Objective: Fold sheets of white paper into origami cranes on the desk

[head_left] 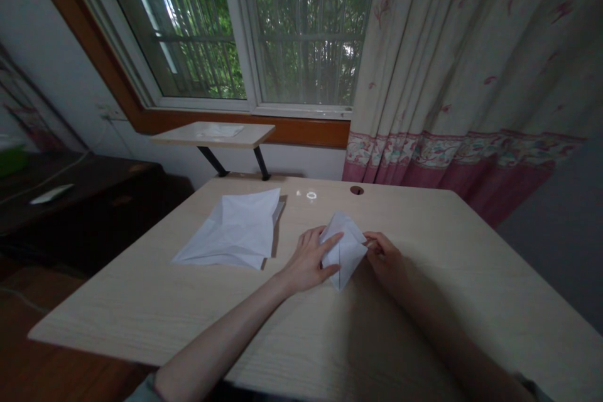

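Note:
A folded white sheet of paper (351, 251), roughly diamond-shaped, lies on the table in front of me. My left hand (311, 259) rests over its left side, fingers spread, with two fingertips lying on the paper's surface. At the paper's right corner, my right hand (382, 255) has its fingers bent and pinched on the edge. Some of the right fingers are in shadow. Farther left, apart from both hands, lies a loose stack of white paper sheets (235, 229) with uneven edges.
The pale wooden table (164, 301) has a small raised shelf (259, 136) at its far left, with papers (219, 131) on it. A round cable hole (357, 190) sits near the back edge. Behind are a window and a patterned curtain (424, 75). A dark cabinet (117, 191) stands left.

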The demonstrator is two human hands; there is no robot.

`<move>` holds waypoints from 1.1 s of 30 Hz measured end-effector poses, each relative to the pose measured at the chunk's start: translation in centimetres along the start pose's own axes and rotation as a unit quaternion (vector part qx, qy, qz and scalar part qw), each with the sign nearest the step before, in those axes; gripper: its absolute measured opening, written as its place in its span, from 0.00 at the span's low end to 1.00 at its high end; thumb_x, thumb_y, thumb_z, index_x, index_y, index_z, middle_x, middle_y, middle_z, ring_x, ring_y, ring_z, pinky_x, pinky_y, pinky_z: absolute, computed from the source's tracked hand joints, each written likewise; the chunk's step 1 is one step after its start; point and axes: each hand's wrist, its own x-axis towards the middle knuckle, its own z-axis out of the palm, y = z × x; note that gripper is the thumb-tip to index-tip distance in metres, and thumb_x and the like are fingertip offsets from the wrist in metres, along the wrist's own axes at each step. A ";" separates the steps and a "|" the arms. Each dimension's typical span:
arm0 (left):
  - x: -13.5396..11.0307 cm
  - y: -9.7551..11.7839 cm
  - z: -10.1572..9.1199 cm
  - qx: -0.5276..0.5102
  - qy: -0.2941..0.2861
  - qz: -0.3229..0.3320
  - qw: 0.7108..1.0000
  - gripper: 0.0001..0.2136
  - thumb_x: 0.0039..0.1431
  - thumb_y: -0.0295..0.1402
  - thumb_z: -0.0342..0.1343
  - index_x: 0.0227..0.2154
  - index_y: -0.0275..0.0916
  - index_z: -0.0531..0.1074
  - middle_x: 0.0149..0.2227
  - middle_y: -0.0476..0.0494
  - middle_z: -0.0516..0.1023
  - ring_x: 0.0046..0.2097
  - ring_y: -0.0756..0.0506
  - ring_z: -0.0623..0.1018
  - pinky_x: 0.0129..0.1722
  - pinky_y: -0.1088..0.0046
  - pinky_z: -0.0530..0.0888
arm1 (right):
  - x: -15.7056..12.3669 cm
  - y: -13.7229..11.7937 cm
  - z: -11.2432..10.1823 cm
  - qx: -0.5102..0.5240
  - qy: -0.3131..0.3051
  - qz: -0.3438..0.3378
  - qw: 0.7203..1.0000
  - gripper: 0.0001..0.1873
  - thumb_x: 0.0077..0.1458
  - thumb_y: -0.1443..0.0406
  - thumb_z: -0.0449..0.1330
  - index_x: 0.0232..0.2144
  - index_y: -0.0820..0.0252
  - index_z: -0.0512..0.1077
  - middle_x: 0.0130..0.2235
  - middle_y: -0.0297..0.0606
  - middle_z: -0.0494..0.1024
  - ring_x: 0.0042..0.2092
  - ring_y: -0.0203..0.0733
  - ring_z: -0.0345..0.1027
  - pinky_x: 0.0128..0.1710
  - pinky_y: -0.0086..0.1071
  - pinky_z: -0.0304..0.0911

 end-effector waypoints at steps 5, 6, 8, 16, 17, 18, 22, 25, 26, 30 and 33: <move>0.1 0.3 0.1 0.025 0.013 -0.014 1.000 0.34 0.55 0.42 0.63 0.64 0.55 0.57 0.61 0.38 0.58 0.60 0.32 0.59 0.58 0.48 0.58 | -0.2 -0.6 -0.1 0.024 -0.022 -0.020 0.999 0.13 0.57 0.60 0.53 0.43 0.57 0.70 0.36 0.40 0.76 0.34 0.43 0.70 0.34 0.34 0.67; 0.1 0.3 0.1 0.030 0.015 -0.017 0.999 0.34 0.55 0.43 0.64 0.63 0.55 0.58 0.61 0.39 0.58 0.60 0.32 0.60 0.58 0.48 0.59 | -0.2 -0.7 -0.1 0.021 -0.021 -0.022 0.999 0.13 0.58 0.60 0.52 0.44 0.57 0.69 0.37 0.40 0.76 0.35 0.43 0.70 0.36 0.34 0.67; 0.2 0.6 0.0 0.039 0.018 -0.022 0.999 0.34 0.54 0.43 0.64 0.63 0.54 0.60 0.60 0.39 0.59 0.59 0.33 0.60 0.58 0.49 0.58 | -0.4 -0.7 -0.1 0.016 -0.024 -0.021 0.999 0.14 0.61 0.59 0.49 0.46 0.56 0.69 0.40 0.41 0.77 0.38 0.44 0.71 0.39 0.36 0.68; 0.6 1.8 0.4 0.050 0.049 -0.060 0.996 0.27 0.54 0.44 0.64 0.56 0.47 0.68 0.58 0.37 0.62 0.59 0.34 0.61 0.57 0.51 0.59 | -0.3 -0.2 0.6 -0.024 -0.058 0.018 0.998 0.18 0.58 0.60 0.55 0.49 0.59 0.66 0.29 0.35 0.75 0.28 0.41 0.68 0.29 0.33 0.65; 0.6 1.9 0.5 0.053 0.056 -0.061 0.995 0.26 0.54 0.44 0.64 0.56 0.46 0.69 0.57 0.37 0.62 0.59 0.34 0.61 0.57 0.51 0.59 | -0.3 -0.2 0.6 -0.027 -0.058 0.019 0.998 0.17 0.57 0.61 0.55 0.49 0.59 0.66 0.30 0.35 0.75 0.28 0.41 0.68 0.29 0.32 0.65; 0.6 2.0 0.6 0.057 0.064 -0.062 0.994 0.26 0.54 0.44 0.64 0.55 0.46 0.69 0.56 0.37 0.63 0.59 0.34 0.61 0.57 0.51 0.59 | -0.3 -0.2 0.7 -0.029 -0.059 0.020 0.998 0.17 0.56 0.62 0.55 0.48 0.59 0.66 0.30 0.35 0.76 0.28 0.41 0.69 0.29 0.32 0.65; 0.6 2.0 1.0 0.077 0.092 -0.068 0.990 0.26 0.51 0.45 0.66 0.53 0.45 0.69 0.55 0.37 0.64 0.58 0.34 0.62 0.57 0.50 0.59 | -0.3 -0.7 0.6 -0.033 -0.066 0.029 0.997 0.17 0.54 0.64 0.55 0.47 0.58 0.66 0.30 0.35 0.76 0.29 0.41 0.70 0.30 0.33 0.65; 0.6 2.0 1.0 0.079 0.093 -0.069 0.990 0.29 0.50 0.47 0.66 0.53 0.45 0.68 0.55 0.37 0.63 0.58 0.34 0.62 0.57 0.50 0.60 | -0.4 -1.0 0.7 -0.042 -0.074 0.035 0.996 0.19 0.53 0.66 0.55 0.48 0.58 0.66 0.31 0.35 0.77 0.29 0.40 0.69 0.29 0.32 0.64; 0.6 2.0 1.0 0.077 0.091 -0.069 0.990 0.29 0.49 0.47 0.67 0.53 0.45 0.68 0.56 0.36 0.63 0.59 0.34 0.62 0.57 0.50 0.60 | -0.4 -1.0 0.7 -0.048 -0.072 0.035 0.996 0.19 0.52 0.66 0.55 0.49 0.58 0.66 0.32 0.35 0.77 0.28 0.40 0.69 0.29 0.32 0.64; 0.6 2.1 0.8 0.058 0.077 -0.064 0.993 0.33 0.50 0.44 0.67 0.58 0.44 0.63 0.59 0.35 0.61 0.60 0.33 0.61 0.58 0.51 0.60 | -0.4 -0.8 0.7 -0.041 -0.068 0.024 0.997 0.18 0.57 0.61 0.55 0.49 0.59 0.66 0.30 0.35 0.76 0.28 0.41 0.69 0.29 0.32 0.64; 0.6 2.0 0.8 0.052 0.070 -0.064 0.994 0.37 0.50 0.44 0.67 0.61 0.46 0.60 0.60 0.35 0.61 0.61 0.33 0.61 0.58 0.50 0.60 | -0.5 -0.8 0.4 -0.006 -0.062 0.015 0.998 0.18 0.61 0.56 0.52 0.49 0.59 0.66 0.29 0.35 0.75 0.29 0.41 0.70 0.29 0.33 0.66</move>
